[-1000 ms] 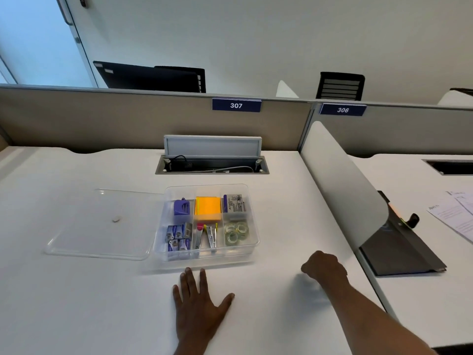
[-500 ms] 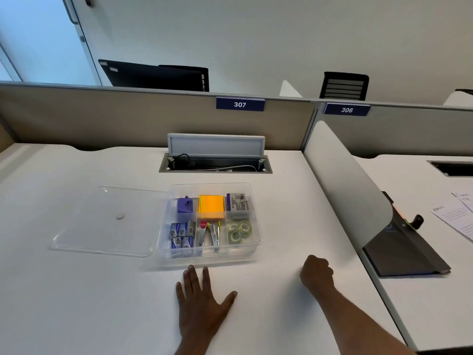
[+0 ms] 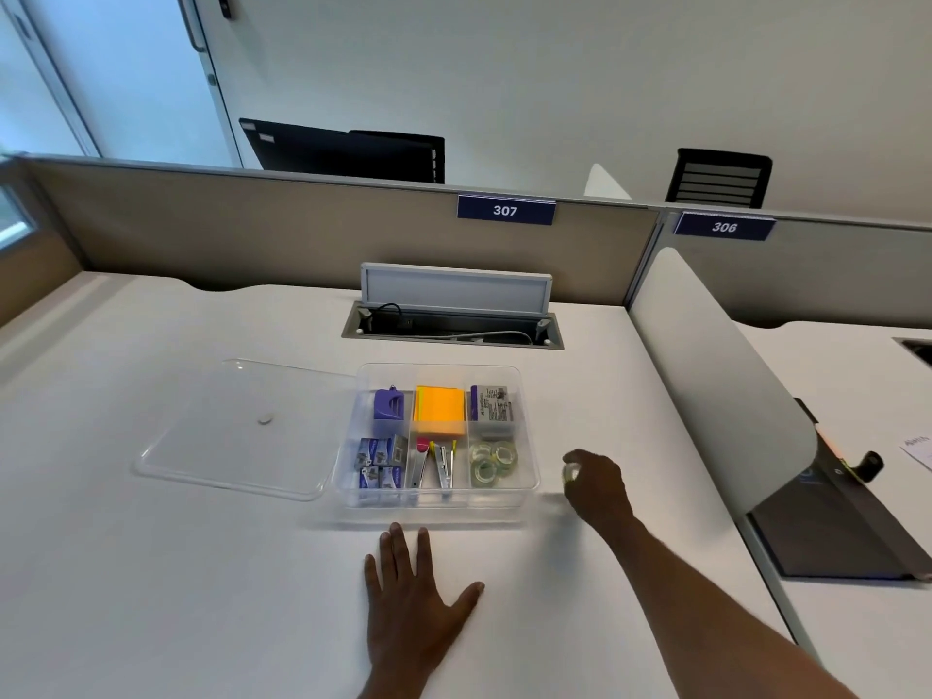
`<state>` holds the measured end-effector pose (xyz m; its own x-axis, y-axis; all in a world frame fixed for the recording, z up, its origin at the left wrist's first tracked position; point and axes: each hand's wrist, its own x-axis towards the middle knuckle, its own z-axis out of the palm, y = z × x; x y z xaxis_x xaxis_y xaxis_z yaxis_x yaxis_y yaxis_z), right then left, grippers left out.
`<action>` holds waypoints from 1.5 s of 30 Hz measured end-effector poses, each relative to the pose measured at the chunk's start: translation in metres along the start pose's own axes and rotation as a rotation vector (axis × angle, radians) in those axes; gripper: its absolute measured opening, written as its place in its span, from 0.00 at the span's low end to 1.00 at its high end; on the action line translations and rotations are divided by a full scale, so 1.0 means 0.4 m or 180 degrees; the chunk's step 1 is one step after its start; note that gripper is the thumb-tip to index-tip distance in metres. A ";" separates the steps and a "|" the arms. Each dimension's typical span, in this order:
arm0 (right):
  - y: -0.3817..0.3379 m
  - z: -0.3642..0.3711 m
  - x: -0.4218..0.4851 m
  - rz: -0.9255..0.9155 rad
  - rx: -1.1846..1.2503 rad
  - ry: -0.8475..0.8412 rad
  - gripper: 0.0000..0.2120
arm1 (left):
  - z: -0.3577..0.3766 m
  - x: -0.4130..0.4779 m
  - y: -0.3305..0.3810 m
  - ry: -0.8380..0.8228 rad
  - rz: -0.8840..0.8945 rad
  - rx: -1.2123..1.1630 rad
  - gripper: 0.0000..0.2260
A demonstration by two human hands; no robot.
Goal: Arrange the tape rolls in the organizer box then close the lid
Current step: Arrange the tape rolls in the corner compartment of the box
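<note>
A clear organizer box [image 3: 527, 489] sits mid-desk with its compartments open. Its front right compartment holds three clear tape rolls [image 3: 493, 461]. My right hand [image 3: 595, 484] hovers just right of the box, fingers closed around another small clear tape roll [image 3: 570, 472]. My left hand [image 3: 411, 605] lies flat on the desk in front of the box, fingers spread, holding nothing. The clear lid [image 3: 237, 431] lies flat on the desk to the left of the box, touching its left side.
Other compartments hold a purple sharpener [image 3: 388, 403], orange sticky notes [image 3: 439, 411], staple boxes [image 3: 379, 461], a grey box [image 3: 497, 406] and clips. An open cable hatch [image 3: 454, 325] lies behind. A white divider [image 3: 716, 375] stands at the right, with a dark clipboard [image 3: 837, 532] beyond it.
My right hand has lifted from the desk and moved forward and up towards the box's right side, now showing a tape roll in its fingers. The left hand has stayed flat.
</note>
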<state>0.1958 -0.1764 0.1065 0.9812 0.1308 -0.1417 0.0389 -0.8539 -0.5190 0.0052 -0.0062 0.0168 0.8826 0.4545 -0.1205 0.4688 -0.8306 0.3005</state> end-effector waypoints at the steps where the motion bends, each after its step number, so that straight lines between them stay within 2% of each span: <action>1: -0.016 -0.001 0.009 -0.0128 -0.0006 0.0009 0.16 | -0.001 0.000 0.002 0.0022 0.0008 0.0003 0.46; 7: -0.099 0.004 0.030 -0.1071 0.0047 -0.0060 0.16 | -0.004 -0.002 -0.001 0.0099 -0.0014 -0.0071 0.48; 12: -0.137 0.026 0.025 -0.1517 -0.0189 -0.0600 0.19 | -0.008 0.002 0.003 -0.0153 -0.0052 -0.0061 0.45; 24: -0.149 0.066 0.031 -0.1486 -0.0865 -0.1058 0.20 | -0.008 0.004 0.003 -0.0167 -0.0087 -0.0086 0.46; 45: -0.164 0.097 0.055 -0.1416 -0.0728 -0.1287 0.22 | -0.012 0.003 0.004 -0.0128 -0.0081 -0.0070 0.45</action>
<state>0.2073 -0.0980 0.1047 0.7151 0.6387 -0.2841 0.5089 -0.7542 -0.4149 0.0067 -0.0056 0.0216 0.8713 0.4618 -0.1661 0.4906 -0.8115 0.3174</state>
